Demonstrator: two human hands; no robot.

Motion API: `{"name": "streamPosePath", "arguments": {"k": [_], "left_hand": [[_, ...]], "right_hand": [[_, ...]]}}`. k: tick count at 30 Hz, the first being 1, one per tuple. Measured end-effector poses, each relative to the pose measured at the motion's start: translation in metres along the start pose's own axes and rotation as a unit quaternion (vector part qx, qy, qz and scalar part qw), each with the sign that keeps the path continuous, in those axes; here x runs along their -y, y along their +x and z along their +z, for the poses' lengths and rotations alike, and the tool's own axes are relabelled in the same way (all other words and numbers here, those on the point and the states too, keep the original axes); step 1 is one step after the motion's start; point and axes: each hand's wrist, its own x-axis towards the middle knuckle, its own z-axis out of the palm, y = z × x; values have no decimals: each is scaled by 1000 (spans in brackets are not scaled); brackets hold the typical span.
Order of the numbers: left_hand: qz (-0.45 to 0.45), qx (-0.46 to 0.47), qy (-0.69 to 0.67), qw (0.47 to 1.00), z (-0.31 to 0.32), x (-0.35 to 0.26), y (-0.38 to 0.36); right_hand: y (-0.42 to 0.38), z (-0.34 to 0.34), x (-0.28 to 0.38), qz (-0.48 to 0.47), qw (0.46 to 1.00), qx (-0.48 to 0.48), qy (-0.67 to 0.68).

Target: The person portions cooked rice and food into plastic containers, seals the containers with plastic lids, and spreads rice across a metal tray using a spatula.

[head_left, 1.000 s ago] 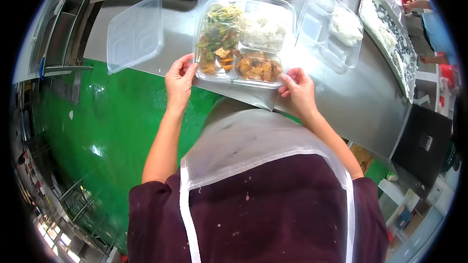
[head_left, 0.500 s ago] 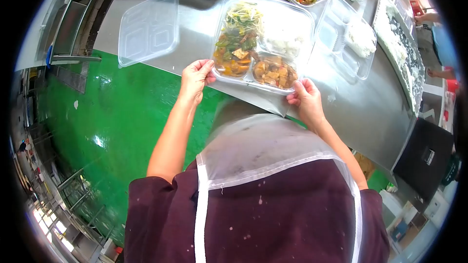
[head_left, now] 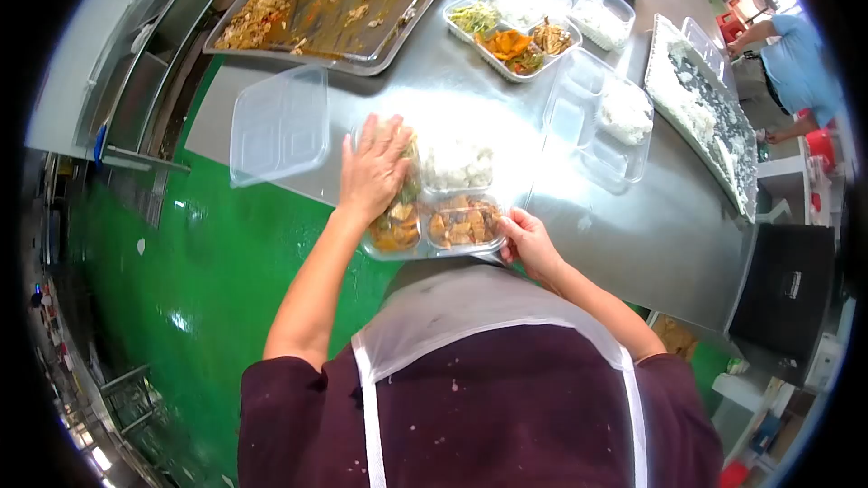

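Observation:
A lidded clear meal box (head_left: 457,183) with rice, greens and chunks of brown food lies at the table's near edge, against the apron. Spread flat on the left side of its lid is my left hand (head_left: 374,165), covering part of the greens. My right hand (head_left: 530,242) pinches the box's right near corner between thumb and fingers. Left of the box, an empty clear lid or tray (head_left: 281,126) sits on the table corner.
A large metal tray of food (head_left: 362,14) stands at the back left. Filled box (head_left: 514,32), rice box (head_left: 592,9), part-filled box (head_left: 599,113) and rice tray (head_left: 705,113) lie behind and right. A person in blue (head_left: 800,68) stands far right.
The lidded box has come nearer my body and slightly left. My left hand has left its near corner and now lies spread on the lid. My right hand still grips the right corner.

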Motion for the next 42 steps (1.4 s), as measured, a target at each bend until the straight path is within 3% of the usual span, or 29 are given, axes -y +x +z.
{"name": "streamPosePath", "arguments": {"k": [1, 5, 6, 7, 9, 12, 15, 18, 21, 23, 25, 27, 29, 31, 33, 35, 38, 42], "left_hand": [[42, 49, 73, 995, 1, -2, 14], [47, 66, 79, 994, 20, 8, 24], [47, 69, 83, 993, 21, 9, 23], [45, 70, 89, 993, 20, 9, 23], [43, 77, 96, 991, 18, 9, 24], [40, 103, 93, 990, 16, 7, 26], [29, 108, 83, 990, 16, 9, 27], [24, 106, 40, 993, 14, 12, 26], [-12, 3, -17, 1000, 30, 28, 31], [-173, -100, -189, 961, 37, 50, 45], [-221, 43, -139, 964, 36, 67, 61], [-200, 4, -148, 969, 51, 77, 61], [-226, 6, -139, 964, 51, 74, 61], [-222, -15, -123, 967, 53, 75, 58], [-213, -33, -129, 968, 55, 78, 57], [-215, -46, -126, 967, 52, 74, 56], [-217, -59, -106, 969, 49, 70, 57], [-250, -34, -54, 966, 36, 59, 56]], "right_hand": [[1, -1, -1, 5, 1000, 1, -2], [-6, 1, 3, 19, 1000, 1, -12], [-6, -1, 12, 46, 994, -7, -94], [7, -2, 16, -59, 971, -54, -225], [45, -6, 25, -254, 838, -141, -462], [113, 28, 101, -147, 827, -248, -483], [166, 33, 116, -87, 787, -215, -572], [190, 26, 102, -195, 722, -210, -629], [186, 23, 100, -234, 696, -203, -647], [186, 27, 105, -257, 691, -207, -642], [184, 30, 106, -264, 692, -204, -640], [184, 26, 98, -294, 718, -237, -584], [152, 31, 96, -226, 806, -269, -477], [104, 21, 69, -158, 838, -213, -478], [42, 10, 36, -156, 821, -143, -530], [-5, 8, 33, 74, 929, -52, -358], [-17, -2, 11, 70, 988, 17, -136], [-8, -5, 3, 25, 997, 22, -72]]}}
